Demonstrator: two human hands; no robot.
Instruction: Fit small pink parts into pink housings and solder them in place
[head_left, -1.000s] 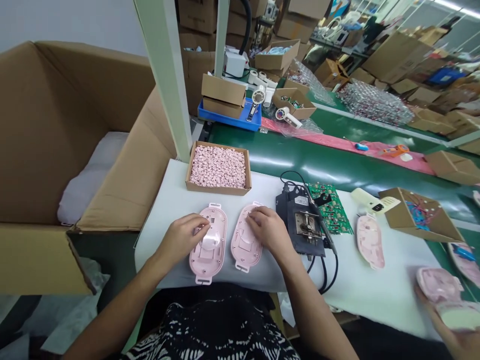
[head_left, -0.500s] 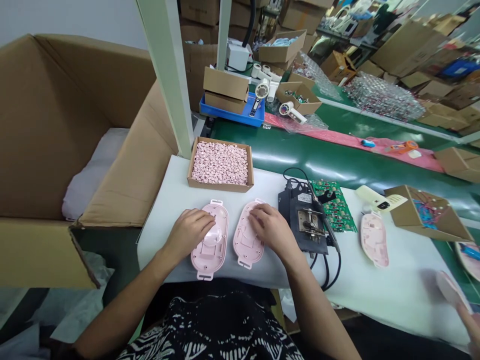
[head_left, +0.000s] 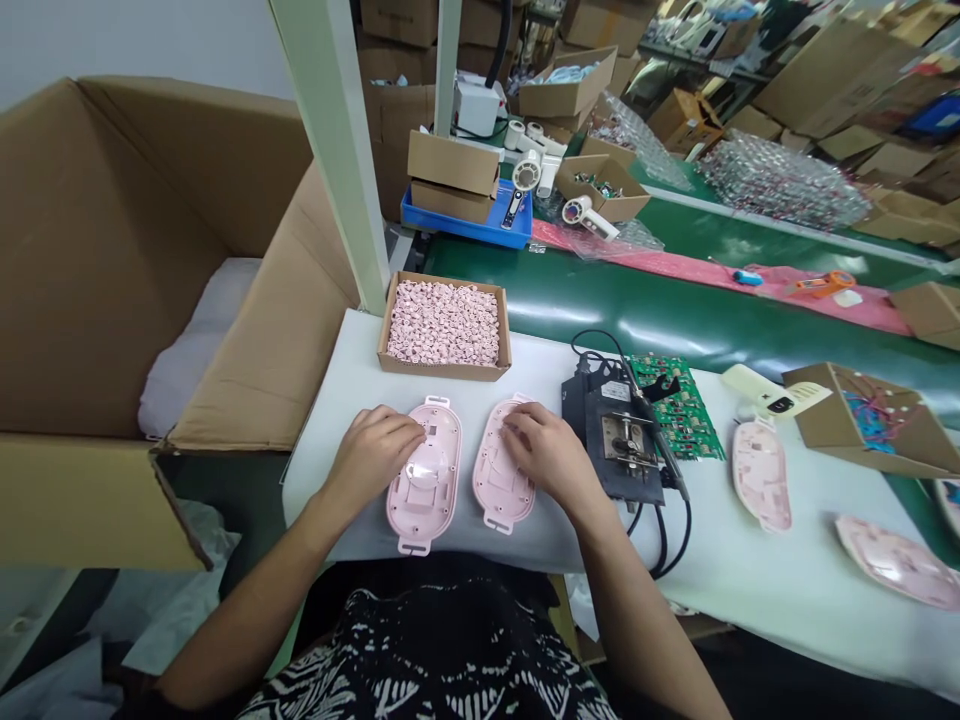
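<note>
Two pink oval plastic shells lie side by side on the white table (head_left: 750, 590). My left hand (head_left: 375, 450) rests on the upper left edge of the left shell (head_left: 424, 490), fingertips curled onto it. My right hand (head_left: 544, 455) lies over the right shell (head_left: 499, 480), fingers pressing near its top. A cardboard tray of small pink parts (head_left: 444, 323) sits just beyond both shells. Whether a small part is pinched in either hand cannot be told.
A black fixture with cables (head_left: 619, 445) and a green circuit board (head_left: 679, 405) stand right of my right hand. More pink shells (head_left: 761, 473) lie farther right, beside an open carton of wires (head_left: 870, 425). A large open carton (head_left: 112, 270) fills the left; a green conveyor (head_left: 675, 320) runs behind.
Both hands stay on the two shells with only slight finger shifts. Another person's hand and shell at the far right edge have gone; a pink shell now lies there on the table.
</note>
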